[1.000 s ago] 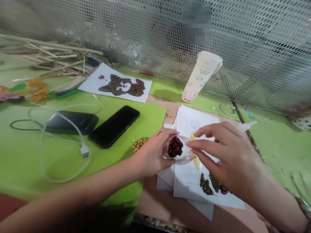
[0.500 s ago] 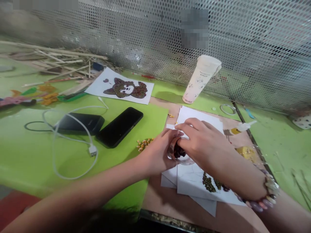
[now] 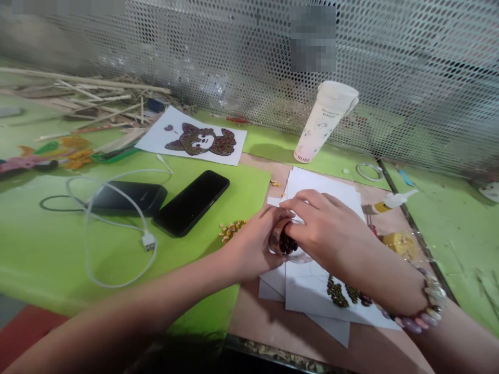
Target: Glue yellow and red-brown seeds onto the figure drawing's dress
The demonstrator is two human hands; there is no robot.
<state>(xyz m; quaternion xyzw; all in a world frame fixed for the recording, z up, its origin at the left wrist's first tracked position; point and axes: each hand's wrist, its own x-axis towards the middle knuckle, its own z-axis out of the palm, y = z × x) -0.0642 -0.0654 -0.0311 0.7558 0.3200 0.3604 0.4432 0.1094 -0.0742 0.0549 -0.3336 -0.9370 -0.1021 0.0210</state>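
Note:
My left hand [image 3: 253,243] is wrapped round a small clear cup [image 3: 275,242], tilted above white sheets of paper [image 3: 304,298]. Dark red beans [image 3: 287,244] show inside it. Over the mouth of the cup, my right hand [image 3: 327,223] has its fingers curled and its thumb near the beans; what its fingertips pinch is hidden. A bead bracelet [image 3: 424,311] circles my right wrist. Under my right forearm, green beans [image 3: 336,292] lie in a pattern on the top sheet. Yellow corn kernels [image 3: 231,230] are heaped beside my left hand.
To the left lie a black phone [image 3: 193,202], a power bank [image 3: 130,198] and a white cable [image 3: 117,284]. A finished bean picture [image 3: 206,140] and a white tumbler [image 3: 325,122] are behind. A glue bottle [image 3: 390,203] is at right, below a perforated metal screen [image 3: 241,57].
The view has shifted slightly. Both hands stay at the cup in nearly the same pose, and the beans inside it look little changed.

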